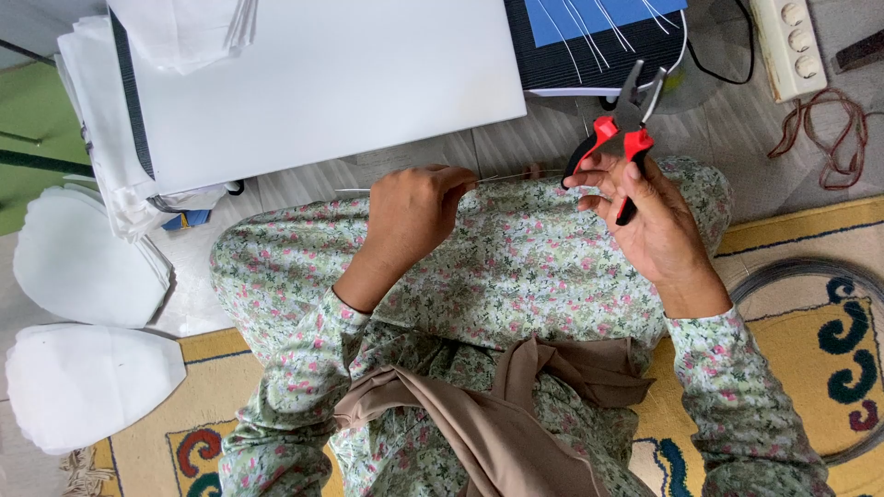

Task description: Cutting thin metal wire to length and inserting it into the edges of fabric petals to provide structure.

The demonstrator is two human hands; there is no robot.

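Observation:
My left hand (pixel 412 210) pinches a thin metal wire (pixel 502 177) that runs rightward across my lap. My right hand (pixel 649 216) grips a pair of pliers (pixel 619 129) with red and black handles, jaws pointing up and away from me. Its fingers also touch the wire's right end. Both hands hover over my flowered trousers (pixel 516 267), where I sit cross-legged on the floor.
A large white board (pixel 322 83) lies ahead on stacked white fabric (pixel 97 138). A blue and black pad with several wires (pixel 589 32) sits at the top. Cut white fabric pieces (pixel 83 313) lie left. A power strip (pixel 783 46), a reddish cord (pixel 833 138) and a patterned rug (pixel 820 313) are right.

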